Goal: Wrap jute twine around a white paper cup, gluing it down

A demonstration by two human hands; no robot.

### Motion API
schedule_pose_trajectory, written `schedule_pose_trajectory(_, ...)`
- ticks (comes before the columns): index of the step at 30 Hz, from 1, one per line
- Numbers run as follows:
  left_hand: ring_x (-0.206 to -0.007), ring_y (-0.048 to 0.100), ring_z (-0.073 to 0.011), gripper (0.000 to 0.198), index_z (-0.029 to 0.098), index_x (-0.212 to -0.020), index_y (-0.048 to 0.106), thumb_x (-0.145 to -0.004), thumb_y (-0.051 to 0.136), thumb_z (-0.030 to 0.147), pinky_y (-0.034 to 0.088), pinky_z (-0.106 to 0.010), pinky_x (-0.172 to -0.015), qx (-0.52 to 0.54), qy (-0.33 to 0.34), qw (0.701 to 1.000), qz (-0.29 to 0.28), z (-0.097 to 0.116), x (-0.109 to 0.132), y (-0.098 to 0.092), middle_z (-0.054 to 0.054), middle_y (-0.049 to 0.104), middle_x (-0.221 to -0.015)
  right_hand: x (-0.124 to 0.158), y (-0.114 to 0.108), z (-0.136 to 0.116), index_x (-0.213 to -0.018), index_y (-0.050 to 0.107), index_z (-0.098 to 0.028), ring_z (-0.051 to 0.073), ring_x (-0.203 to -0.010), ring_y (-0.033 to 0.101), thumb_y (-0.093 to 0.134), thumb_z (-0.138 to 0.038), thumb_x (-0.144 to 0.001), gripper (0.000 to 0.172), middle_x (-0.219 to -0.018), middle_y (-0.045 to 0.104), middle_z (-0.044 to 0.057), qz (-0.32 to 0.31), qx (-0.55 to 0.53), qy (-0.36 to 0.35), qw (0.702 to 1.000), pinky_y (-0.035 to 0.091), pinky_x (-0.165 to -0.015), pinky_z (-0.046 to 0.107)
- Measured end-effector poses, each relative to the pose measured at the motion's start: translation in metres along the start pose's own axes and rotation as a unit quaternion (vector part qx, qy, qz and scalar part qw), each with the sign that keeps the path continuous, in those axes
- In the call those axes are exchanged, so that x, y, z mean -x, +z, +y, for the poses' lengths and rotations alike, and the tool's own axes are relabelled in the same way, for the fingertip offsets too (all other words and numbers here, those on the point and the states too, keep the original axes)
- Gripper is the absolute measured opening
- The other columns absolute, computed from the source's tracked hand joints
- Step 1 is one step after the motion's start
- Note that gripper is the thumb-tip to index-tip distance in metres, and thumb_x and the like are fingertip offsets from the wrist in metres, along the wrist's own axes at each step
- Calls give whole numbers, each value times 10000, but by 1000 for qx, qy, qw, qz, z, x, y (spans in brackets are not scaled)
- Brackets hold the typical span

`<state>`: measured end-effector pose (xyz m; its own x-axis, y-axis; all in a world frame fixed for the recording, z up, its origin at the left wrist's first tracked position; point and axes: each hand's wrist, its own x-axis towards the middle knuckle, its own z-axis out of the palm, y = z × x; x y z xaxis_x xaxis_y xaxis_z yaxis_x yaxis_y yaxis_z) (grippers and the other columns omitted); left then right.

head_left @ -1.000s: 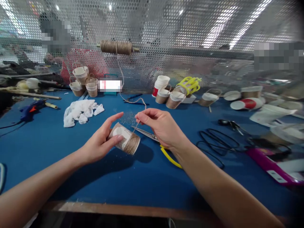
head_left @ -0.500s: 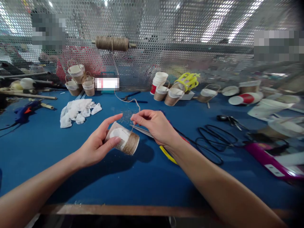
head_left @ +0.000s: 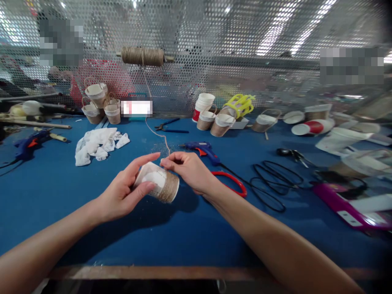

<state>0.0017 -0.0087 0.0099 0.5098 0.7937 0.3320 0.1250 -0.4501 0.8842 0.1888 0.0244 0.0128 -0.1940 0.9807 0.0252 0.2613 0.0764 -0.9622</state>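
Note:
Between the thumb and fingers of my left hand (head_left: 127, 185) lies a white paper cup (head_left: 157, 176), tilted on its side. Brown twine (head_left: 170, 188) is wound round the cup's right-hand part, next to its rim. My right hand (head_left: 186, 169) pinches a loose length of jute twine (head_left: 166, 142) just above the cup. That strand runs back across the table and up to a twine spool (head_left: 142, 56) on a rod. Scissors with a red handle (head_left: 237, 184) lie partly hidden under my right wrist. A blue glue gun (head_left: 202, 150) rests just beyond my right hand.
Crumpled white cloth (head_left: 98, 143) lies at left, near a second glue gun (head_left: 30, 143). Pliers (head_left: 168, 127) lie behind my hands. Twine-wrapped cups (head_left: 223, 124) stand along the perforated screen. A black cable (head_left: 269, 183) and a purple power strip (head_left: 339, 206) are at right.
My right hand has come down and left toward the cup with the twine, uncovering the glue gun and the red scissor handle. My left hand still holds the cup, slightly lower.

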Motion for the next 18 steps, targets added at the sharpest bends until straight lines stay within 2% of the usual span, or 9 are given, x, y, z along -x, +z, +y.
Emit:
schedule_pose_trajectory(2, -627, 481, -84, 440, 240, -1266, 379, -844, 501, 210, 425, -168, -571, 20, -9, 999, 24, 1, -2, 1, 1, 565, -839, -2, -1, 4, -671, 608, -141, 96, -547, 511, 615, -385, -715, 248, -624, 594, 1, 5, 6, 2, 1000, 405, -521, 230)
schedule_pose_trajectory(4, -627, 487, -84, 419, 210, -1241, 402, -836, 507, 219, 439, -176, -585, 54, -29, 995, 77, 0, -6, 2, -4, 563, -839, -3, -3, 6, -771, 607, -135, 120, -631, 562, 552, -388, -768, 259, -730, 622, 39, 27, 11, -4, 1000, 456, -589, 255)
schedule_pose_trajectory(6, -596, 472, -82, 393, 183, -1213, 421, -832, 504, 237, 436, -183, -570, 88, -76, 983, 142, -2, -12, 2, 10, 539, -763, -2, -5, 4, -897, 572, -134, 141, -726, 595, 465, -405, -822, 301, -853, 625, 78, 51, 9, -16, 999, 491, -656, 286)
schedule_pose_trajectory(8, -593, 482, -90, 381, 163, -1196, 422, -831, 493, 246, 433, -195, -557, 134, -126, 967, 175, -6, -17, 3, 10, 532, -736, 3, -5, 0, -981, 525, -138, 156, -785, 608, 442, -423, -832, 333, -934, 609, 104, 63, 19, -42, 997, 512, -690, 309)
schedule_pose_trajectory(11, -589, 490, -91, 373, 138, -1174, 421, -819, 487, 232, 430, -201, -554, 195, -165, 948, 191, -10, -21, 3, 6, 532, -728, 15, 3, -7, -1042, 493, -139, 182, -850, 610, 570, -390, -758, 388, -1028, 590, 132, 58, 96, -113, 987, 525, -727, 336)
schedule_pose_trajectory(14, -623, 503, -95, 377, 133, -1166, 424, -807, 494, 223, 437, -209, -578, 204, -161, 946, 195, -10, -20, 5, -6, 542, -771, 23, 13, -7, -1053, 506, -144, 212, -906, 600, 613, -324, -727, 388, -1053, 585, 131, 68, 193, -176, 963, 520, -773, 376)
schedule_pose_trajectory(18, -663, 513, -103, 379, 139, -1161, 429, -801, 502, 230, 448, -220, -606, 182, -146, 953, 194, -8, -18, 8, -14, 547, -811, 24, 20, -3, -1078, 502, -144, 236, -916, 596, 595, -267, -730, 381, -1025, 592, 123, 97, 256, -200, 941, 525, -763, 402)
